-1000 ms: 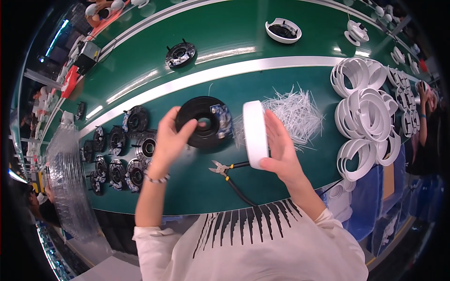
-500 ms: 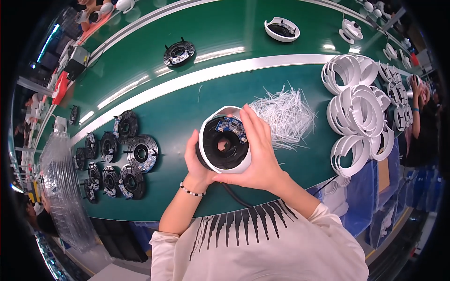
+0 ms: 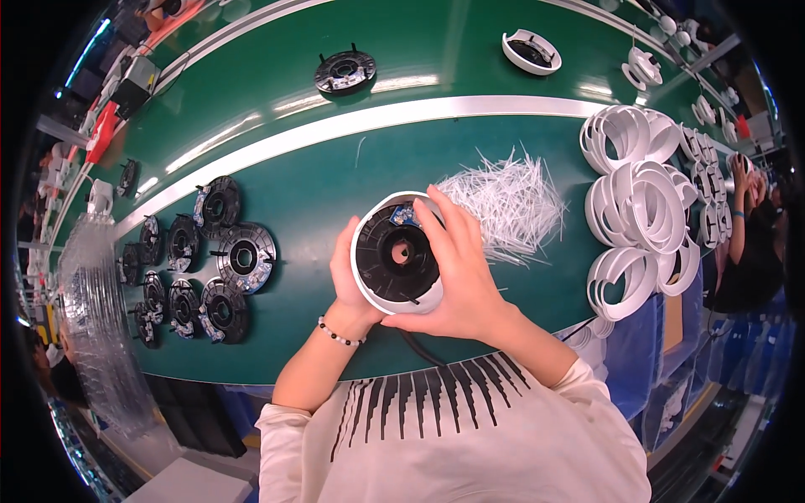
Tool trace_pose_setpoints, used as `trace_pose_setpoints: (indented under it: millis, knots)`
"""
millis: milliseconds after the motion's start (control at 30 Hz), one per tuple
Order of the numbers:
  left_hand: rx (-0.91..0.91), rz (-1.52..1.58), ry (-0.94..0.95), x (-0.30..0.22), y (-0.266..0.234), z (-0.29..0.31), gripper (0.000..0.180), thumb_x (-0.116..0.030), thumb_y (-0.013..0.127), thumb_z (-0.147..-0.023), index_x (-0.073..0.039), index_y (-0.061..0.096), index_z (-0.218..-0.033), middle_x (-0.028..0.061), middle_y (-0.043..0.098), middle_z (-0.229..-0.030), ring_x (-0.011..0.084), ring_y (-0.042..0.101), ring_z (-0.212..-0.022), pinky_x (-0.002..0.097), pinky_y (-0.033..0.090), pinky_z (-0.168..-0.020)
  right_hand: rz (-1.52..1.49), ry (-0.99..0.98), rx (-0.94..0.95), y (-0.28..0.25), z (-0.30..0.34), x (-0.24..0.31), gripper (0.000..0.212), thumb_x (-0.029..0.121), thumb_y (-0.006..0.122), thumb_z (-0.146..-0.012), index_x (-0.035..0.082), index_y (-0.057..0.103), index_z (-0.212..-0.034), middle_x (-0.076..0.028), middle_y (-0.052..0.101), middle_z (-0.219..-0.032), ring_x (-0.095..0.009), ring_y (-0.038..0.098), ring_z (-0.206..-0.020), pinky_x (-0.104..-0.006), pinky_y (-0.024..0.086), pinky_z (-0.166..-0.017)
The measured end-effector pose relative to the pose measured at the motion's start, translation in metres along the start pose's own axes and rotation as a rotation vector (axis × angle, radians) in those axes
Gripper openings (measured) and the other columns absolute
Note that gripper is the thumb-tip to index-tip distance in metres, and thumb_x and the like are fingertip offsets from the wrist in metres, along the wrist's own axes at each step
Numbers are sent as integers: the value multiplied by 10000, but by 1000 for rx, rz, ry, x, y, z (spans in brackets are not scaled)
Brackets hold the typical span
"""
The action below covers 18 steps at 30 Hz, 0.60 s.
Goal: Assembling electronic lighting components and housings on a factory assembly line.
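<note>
A white ring-shaped housing (image 3: 426, 303) is held in front of my body, with a black round disc (image 3: 375, 256) set inside it. The disc has a hole in its middle, and a blue circuit board (image 3: 404, 215) shows near its upper edge. My left hand (image 3: 348, 281) wraps round the housing's left side. From the right, my right hand (image 3: 466, 281) grips it, thumb along the near edge and fingers reaching over the far rim, partly covering the board. Beyond my right hand lies a pile of thin white strips (image 3: 516, 205).
Several black discs with circuit boards (image 3: 246, 258) lie on the green table's left. White rings (image 3: 641, 205) are stacked at the right. Past a white rail, a green belt (image 3: 436, 42) carries another disc (image 3: 345, 72) and a white housing (image 3: 532, 52). Clear plastic wrap (image 3: 105, 310) hangs left.
My right fingers have shifted over the circuit board, and the black disc appears turned in the housing. The disc and housing on the belt have moved right. My view has shifted slightly.
</note>
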State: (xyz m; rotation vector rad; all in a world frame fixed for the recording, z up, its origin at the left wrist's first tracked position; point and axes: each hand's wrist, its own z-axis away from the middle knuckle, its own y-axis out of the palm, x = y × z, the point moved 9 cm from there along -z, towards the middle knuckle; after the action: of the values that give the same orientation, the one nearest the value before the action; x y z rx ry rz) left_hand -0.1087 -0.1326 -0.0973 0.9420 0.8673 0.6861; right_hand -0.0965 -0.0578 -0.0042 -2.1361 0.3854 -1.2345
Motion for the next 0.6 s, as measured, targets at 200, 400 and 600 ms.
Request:
trace_pose_setpoints:
  millis: [200,400,600]
  knots:
    - [351,223,-191,2,13,7,870,-729,197,-751,-31,396,-1232,172,446,-1216,304,462,-1096,443,393,-919,92,-52,183,3,-8,17,1059,295,806,-416,-20,258,-1266,-167,259,-1301,-352,285,-1163,-453,297,-890]
    - [309,4,47,-10,0,13,893,-709,346,-730,-16,284,-1291,179,373,-1275,303,405,-1152,430,355,-961,142,16,66,0,-9,13,1170,421,793,-376,-34,216,-1287,-188,275,-1292,-354,299,-1170,-517,208,-926]
    - [248,-348,216,-15,29,16,787,-453,545,-658,10,321,-1254,185,436,-1209,284,464,-1094,404,398,-930,66,54,-185,-12,5,10,1138,417,775,-409,-41,207,-1282,-202,289,-1291,-366,309,-1159,-546,158,-932]
